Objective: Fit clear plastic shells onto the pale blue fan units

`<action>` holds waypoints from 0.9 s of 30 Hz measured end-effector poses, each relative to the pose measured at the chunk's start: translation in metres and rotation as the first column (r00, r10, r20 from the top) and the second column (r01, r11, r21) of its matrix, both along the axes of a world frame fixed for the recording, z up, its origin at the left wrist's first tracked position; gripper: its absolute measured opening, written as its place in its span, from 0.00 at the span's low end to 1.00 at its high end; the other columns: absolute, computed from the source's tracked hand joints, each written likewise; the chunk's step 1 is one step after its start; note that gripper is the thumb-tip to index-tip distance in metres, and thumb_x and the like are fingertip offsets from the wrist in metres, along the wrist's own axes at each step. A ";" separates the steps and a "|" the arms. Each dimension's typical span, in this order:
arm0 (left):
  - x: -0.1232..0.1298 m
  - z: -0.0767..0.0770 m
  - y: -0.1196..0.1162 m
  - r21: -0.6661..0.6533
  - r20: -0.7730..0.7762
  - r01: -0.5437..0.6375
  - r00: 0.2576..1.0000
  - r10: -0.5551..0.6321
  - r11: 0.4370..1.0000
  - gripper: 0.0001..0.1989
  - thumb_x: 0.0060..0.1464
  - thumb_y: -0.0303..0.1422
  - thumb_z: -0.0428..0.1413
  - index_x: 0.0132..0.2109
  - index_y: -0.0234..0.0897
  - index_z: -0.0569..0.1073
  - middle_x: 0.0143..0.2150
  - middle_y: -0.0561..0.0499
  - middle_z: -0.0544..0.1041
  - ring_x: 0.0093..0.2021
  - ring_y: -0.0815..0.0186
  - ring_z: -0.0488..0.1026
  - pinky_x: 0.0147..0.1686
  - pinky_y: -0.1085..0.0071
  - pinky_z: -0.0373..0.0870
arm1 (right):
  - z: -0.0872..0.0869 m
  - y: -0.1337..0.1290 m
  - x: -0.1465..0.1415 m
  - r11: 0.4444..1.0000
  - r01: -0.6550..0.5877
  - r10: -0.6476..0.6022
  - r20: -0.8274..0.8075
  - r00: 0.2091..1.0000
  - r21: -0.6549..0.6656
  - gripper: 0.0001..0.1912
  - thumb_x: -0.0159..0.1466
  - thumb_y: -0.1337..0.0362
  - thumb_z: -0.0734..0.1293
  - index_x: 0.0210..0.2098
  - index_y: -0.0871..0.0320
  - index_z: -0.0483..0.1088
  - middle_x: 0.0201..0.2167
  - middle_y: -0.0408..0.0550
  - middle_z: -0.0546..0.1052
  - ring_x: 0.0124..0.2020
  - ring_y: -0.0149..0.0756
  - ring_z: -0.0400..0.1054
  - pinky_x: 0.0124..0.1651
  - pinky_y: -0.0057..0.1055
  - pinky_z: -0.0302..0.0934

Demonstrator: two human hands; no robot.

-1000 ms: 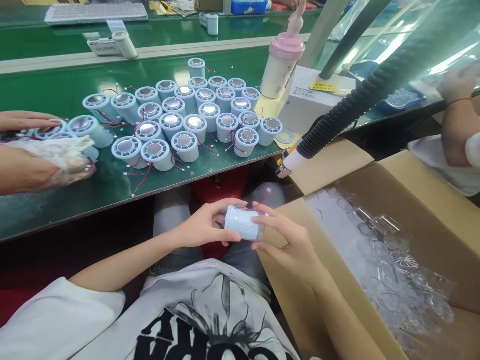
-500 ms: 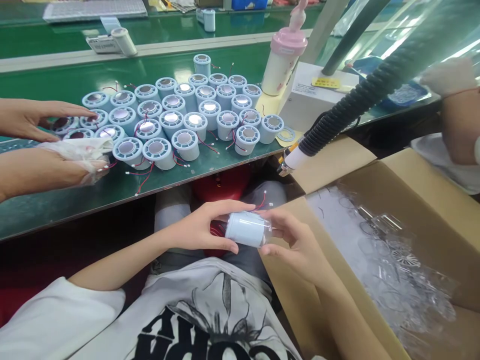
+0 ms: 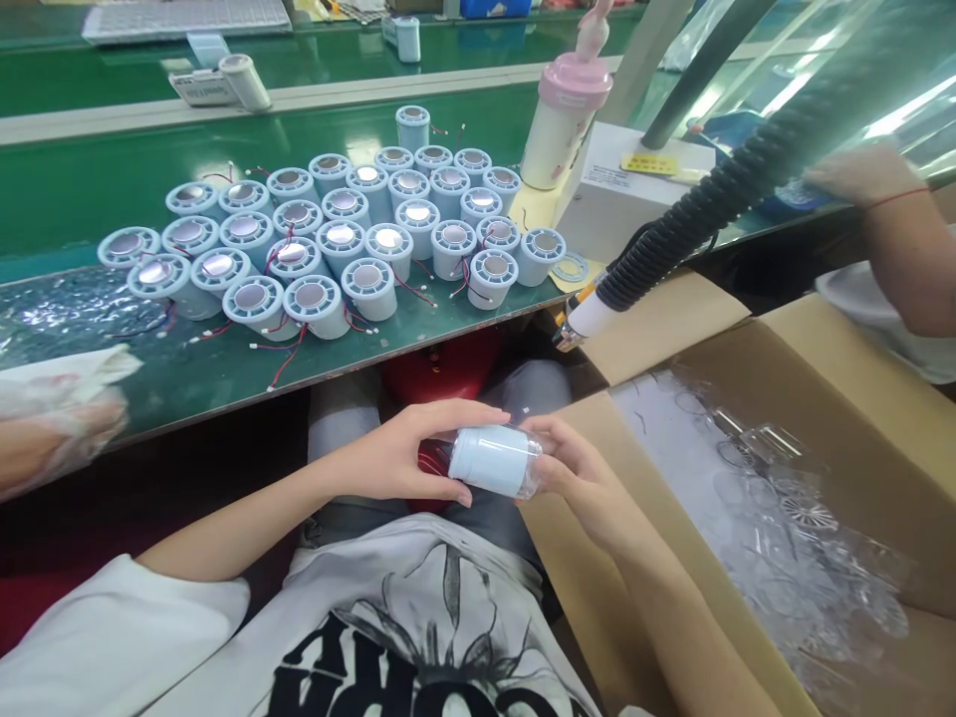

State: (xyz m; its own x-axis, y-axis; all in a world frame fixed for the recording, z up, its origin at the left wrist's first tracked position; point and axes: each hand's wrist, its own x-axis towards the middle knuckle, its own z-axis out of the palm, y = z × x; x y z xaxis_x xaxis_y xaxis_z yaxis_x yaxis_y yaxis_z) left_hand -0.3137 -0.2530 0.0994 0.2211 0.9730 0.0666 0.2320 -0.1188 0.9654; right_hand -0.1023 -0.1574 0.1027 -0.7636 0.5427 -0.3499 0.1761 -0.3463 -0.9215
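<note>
Over my lap a light blue cylinder (image 3: pixel 489 459) lies on its side between my two hands, inside a clear plastic sleeve. My left hand (image 3: pixel 418 453) curves round its left end, thumb below and fingers above. My right hand (image 3: pixel 579 473) grips the clear sleeve at the right end with thumb and fingers. Red wire shows behind the left end. Ahead on the green table (image 3: pixel 329 360) stand many similar blue cylinders (image 3: pixel 369 289) with silver discs on top and thin red and blue leads.
An open cardboard box (image 3: pixel 717 583) with clear plastic parts (image 3: pixel 811 513) sits at the right. A black ribbed hose (image 3: pixel 672 234) slants above it. A pink-lidded bottle (image 3: pixel 568 110) stands behind. Other people's hands are at the left (image 3: pixel 67 423) and right (image 3: pixel 858 174).
The gloved and bare hands at the left have drawn back from the cylinders, and only one still shows. My right fingers have shifted slightly on the sleeve. The hand at the far right has moved left.
</note>
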 end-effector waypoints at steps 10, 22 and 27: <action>0.000 0.001 0.001 0.063 -0.007 0.014 1.000 -0.014 0.998 0.35 0.46 0.33 0.66 0.62 0.44 0.65 0.63 0.41 0.67 0.62 0.53 0.64 0.61 0.56 0.61 | -0.009 -0.005 -0.008 0.965 0.022 -0.008 0.055 0.998 -0.260 0.26 0.55 0.38 0.64 0.32 0.56 0.61 0.14 0.39 0.70 0.13 0.29 0.65 0.13 0.20 0.55; 0.007 0.001 -0.002 -0.002 0.062 -0.013 0.998 0.013 1.000 0.32 0.48 0.30 0.64 0.60 0.46 0.66 0.61 0.43 0.66 0.60 0.56 0.65 0.51 0.66 0.71 | -0.010 -0.006 -0.011 0.896 -0.103 0.171 0.122 0.978 -0.432 0.37 0.57 0.31 0.53 0.29 0.61 0.68 0.16 0.46 0.72 0.09 0.22 0.55 0.09 0.18 0.38; 0.009 0.011 -0.005 -0.207 0.099 -0.056 0.992 0.078 0.977 0.32 0.49 0.33 0.63 0.61 0.44 0.64 0.57 0.45 0.69 0.53 0.59 0.71 0.49 0.67 0.73 | -0.019 -0.008 0.000 0.969 0.014 -0.013 -0.004 1.000 0.246 0.38 0.58 0.32 0.55 0.47 0.60 0.65 0.35 0.55 0.77 0.26 0.36 0.73 0.21 0.27 0.65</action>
State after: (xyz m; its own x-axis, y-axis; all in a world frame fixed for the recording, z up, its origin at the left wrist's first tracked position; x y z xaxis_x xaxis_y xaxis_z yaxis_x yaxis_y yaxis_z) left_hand -0.3043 -0.2576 0.1106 0.1574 0.9808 -0.1151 0.1278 0.0953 0.9872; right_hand -0.1018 -0.1658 0.0836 -0.7562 0.6221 -0.2026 0.1708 -0.1113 -0.9790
